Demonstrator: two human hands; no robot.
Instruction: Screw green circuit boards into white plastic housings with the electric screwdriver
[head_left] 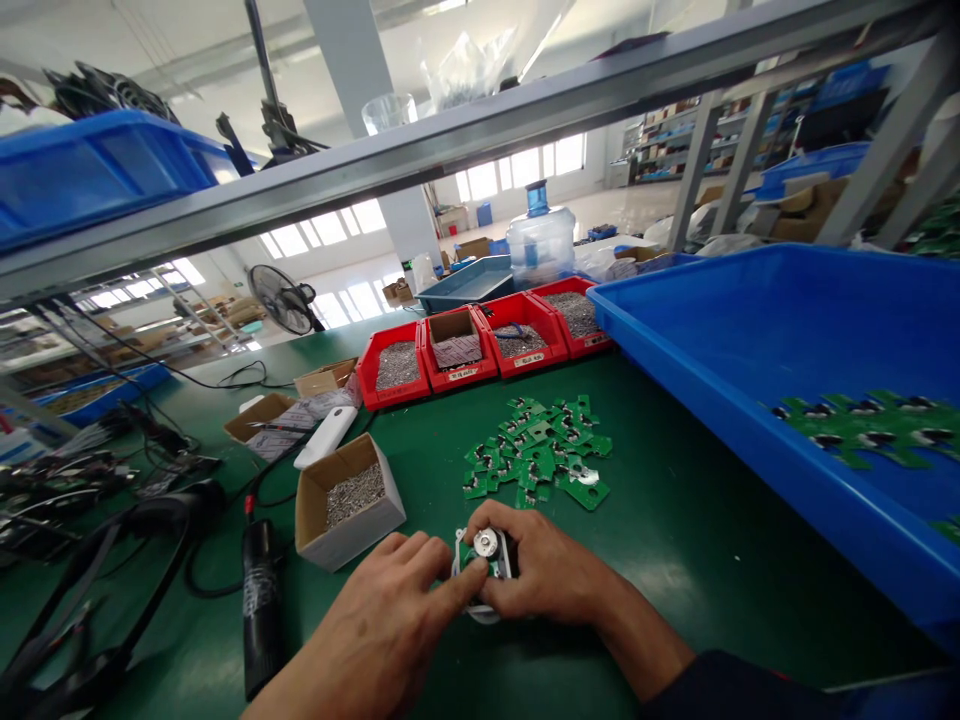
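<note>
A small white plastic housing (480,612) is between my hands, low in the middle of the view. Inside it I see a green circuit board and a round silver metal part (486,543). My right hand (551,565) grips the housing from the right, its index finger curled over the far side. My left hand (390,610) holds it from the left, thumb pressed down on the board beside the metal part. The fingers cover much of the housing. Just beyond lies a loose pile of green circuit boards (536,450) on the green table (675,570).
An open carton of small screws (352,500) stands left of my hands, near a black electric screwdriver (260,600). Several red bins (390,392) of small metal parts line the back. A large blue tray (720,440) with boards takes up the right. A shelf (420,135) crosses above.
</note>
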